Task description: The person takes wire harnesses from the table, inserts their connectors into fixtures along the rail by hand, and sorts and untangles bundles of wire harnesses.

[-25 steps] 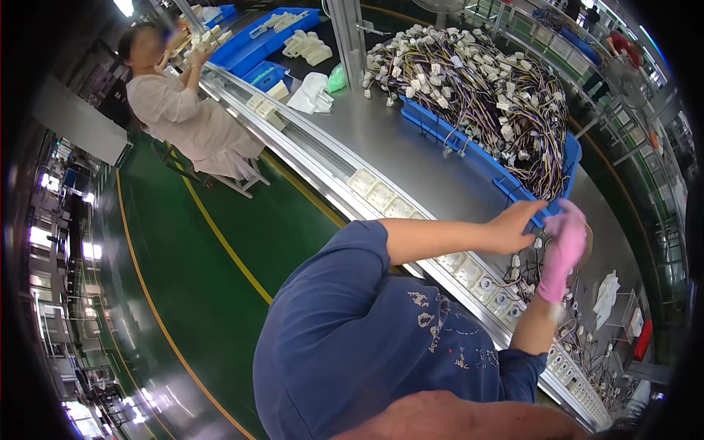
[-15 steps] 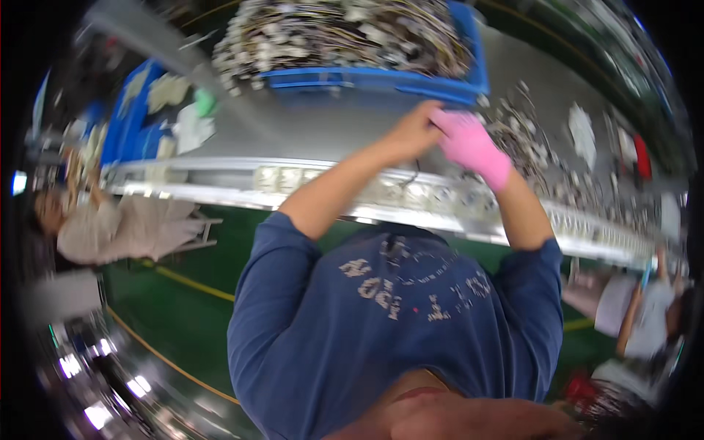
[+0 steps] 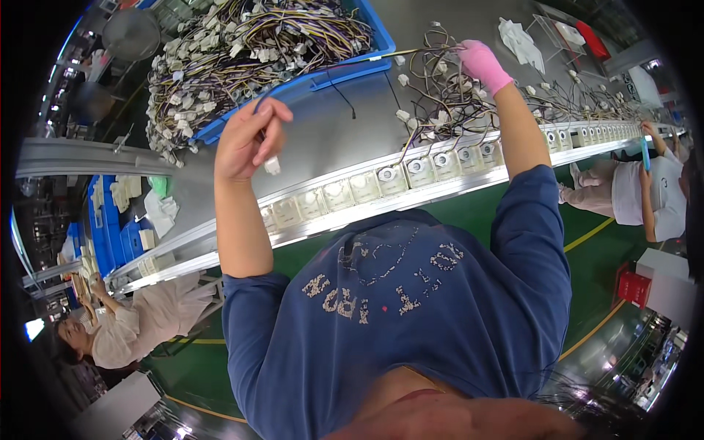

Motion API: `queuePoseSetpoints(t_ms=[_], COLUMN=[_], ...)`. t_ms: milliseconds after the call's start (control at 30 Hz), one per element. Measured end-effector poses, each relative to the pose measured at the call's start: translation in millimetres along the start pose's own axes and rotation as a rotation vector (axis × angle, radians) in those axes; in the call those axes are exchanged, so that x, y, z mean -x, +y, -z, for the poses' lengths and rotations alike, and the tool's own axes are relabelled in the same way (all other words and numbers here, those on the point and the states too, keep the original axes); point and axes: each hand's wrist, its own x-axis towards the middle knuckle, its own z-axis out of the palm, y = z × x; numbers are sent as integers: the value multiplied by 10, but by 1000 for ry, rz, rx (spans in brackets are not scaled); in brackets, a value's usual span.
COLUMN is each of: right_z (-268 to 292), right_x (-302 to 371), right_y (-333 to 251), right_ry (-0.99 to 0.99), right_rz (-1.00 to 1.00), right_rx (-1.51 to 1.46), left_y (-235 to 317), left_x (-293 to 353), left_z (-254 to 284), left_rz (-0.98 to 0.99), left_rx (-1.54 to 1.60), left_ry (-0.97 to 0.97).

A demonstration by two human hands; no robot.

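Observation:
A long thin wire harness (image 3: 396, 53) is stretched between my hands, passing over the near edge of the blue bin (image 3: 352, 64). My bare left hand (image 3: 253, 139) has its fingers curled round one end, and a small white connector (image 3: 273, 166) hangs below them. In a pink glove, my right hand (image 3: 484, 64) is closed on the other stretch of wire, above a loose tangle of wires (image 3: 440, 81) with white connectors. Its fingertips are partly hidden among the wires. Below both hands runs a row of white square units (image 3: 391, 178) in a metal rail.
The bin is heaped with wire harnesses (image 3: 242, 59) that spill over its left side. A white cloth (image 3: 521, 44) lies at the far right of the metal table (image 3: 308, 136). People work at the left (image 3: 125, 330) and right (image 3: 631, 183). More blue bins (image 3: 110, 227) stand left.
My hands were together over the table and have moved apart, left hand leftward, gloved right hand up and outward. The wire now stretches between them. The view has turned.

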Motion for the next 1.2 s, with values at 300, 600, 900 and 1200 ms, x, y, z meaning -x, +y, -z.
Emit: queuePoseSetpoints(t_ms=[300, 600, 900, 1200], right_z=[428, 409, 114, -225], right_x=[210, 215, 443, 919], right_y=[-1041, -1179, -1530, -1763], right_ry=[172, -700, -658, -250], right_rz=[78, -147, -60, 417], right_rx=[290, -570, -961, -438], left_y=[-1081, -1309, -1190, -1789], left_x=[-230, -377, -888, -1360], left_z=[1067, 868, -240, -336], left_rz=[270, -108, -40, 146], left_rx=[-1172, -1531, -617, 631], left_ry=[493, 729, 161, 114])
